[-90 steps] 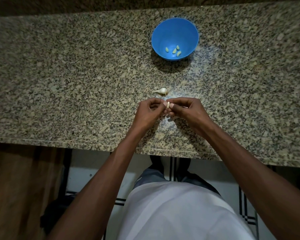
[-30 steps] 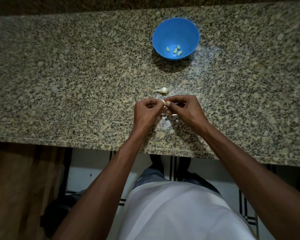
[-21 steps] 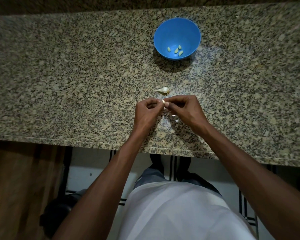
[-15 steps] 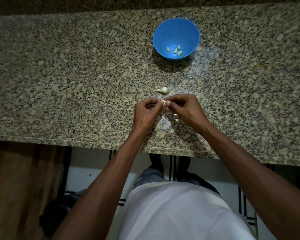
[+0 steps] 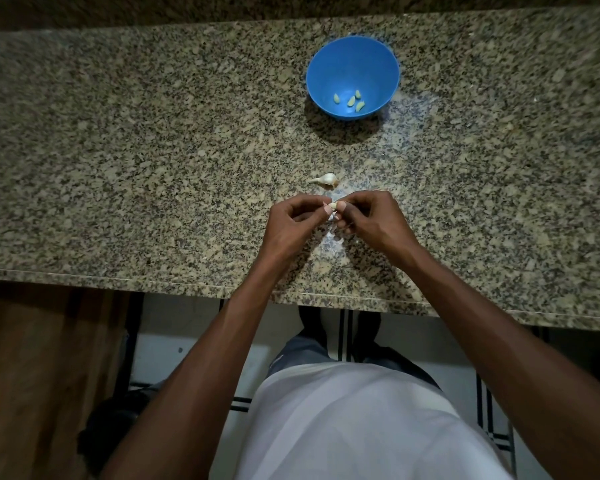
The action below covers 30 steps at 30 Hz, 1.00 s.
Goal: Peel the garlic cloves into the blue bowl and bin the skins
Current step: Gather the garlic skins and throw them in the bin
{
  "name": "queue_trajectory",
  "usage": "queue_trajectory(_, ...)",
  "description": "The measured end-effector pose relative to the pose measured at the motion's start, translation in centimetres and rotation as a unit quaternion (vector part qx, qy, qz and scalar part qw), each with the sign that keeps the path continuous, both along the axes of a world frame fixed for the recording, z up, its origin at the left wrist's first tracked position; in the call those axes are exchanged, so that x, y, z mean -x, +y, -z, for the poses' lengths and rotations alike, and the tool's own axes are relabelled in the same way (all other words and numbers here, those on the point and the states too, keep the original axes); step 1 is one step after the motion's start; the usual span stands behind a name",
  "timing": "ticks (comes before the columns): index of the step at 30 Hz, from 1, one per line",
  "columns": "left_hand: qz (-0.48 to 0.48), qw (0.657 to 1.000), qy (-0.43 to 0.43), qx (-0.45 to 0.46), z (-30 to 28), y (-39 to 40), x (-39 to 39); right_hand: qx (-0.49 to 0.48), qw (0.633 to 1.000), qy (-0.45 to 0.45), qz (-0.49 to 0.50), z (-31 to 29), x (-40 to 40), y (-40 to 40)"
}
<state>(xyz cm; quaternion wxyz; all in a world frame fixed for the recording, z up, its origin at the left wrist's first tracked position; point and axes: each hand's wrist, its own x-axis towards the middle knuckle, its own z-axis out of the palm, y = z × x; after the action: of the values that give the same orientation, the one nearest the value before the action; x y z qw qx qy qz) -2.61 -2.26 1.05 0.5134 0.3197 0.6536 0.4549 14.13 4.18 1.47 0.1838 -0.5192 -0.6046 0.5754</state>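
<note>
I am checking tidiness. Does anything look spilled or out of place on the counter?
Only small things: bits of garlic skin lie loose on the granite counter under the hands, not binned yet. The blue bowl stands upright with four peeled cloves inside.

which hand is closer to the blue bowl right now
Right hand, slightly: it sits almost straight below the blue bowl; the left hand is below and further left.

1. The bowl at 12 o'clock is bright blue and holds pale yellow-green peeled cloves.
2. The counter is speckled granite in beige, grey and black.
3. The unpeeled clove at centre is off-white.
4. The shirt at 6 o'clock is white.
</note>
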Motion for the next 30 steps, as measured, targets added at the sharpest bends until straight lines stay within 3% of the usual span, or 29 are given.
queue_trajectory(7,0.017,0.999,0.038,0.013,0.4,0.1,0.3,0.016,1.000,-0.002,-0.019,0.2,-0.2,0.2)
queue_trajectory(12,0.024,0.999,-0.001,0.031,0.0,0.1,0.5,0.127,0.989,0.072,-0.018,0.3,-0.6,0.6)
queue_trajectory(17,0.056,0.996,0.059,0.021,0.1,0.2,0.9,0.172,0.981,0.069,-0.054,0.1,-0.9,1.5)
queue_trajectory(23,0.049,0.992,0.117,0.014,0.7,0.3,0.6,0.169,0.981,0.091,-0.011,0.5,-0.8,1.7)
queue_trajectory(30,-0.020,0.999,0.028,0.018,0.6,0.1,0.2,0.159,0.979,0.124,0.041,0.6,-1.0,1.1)
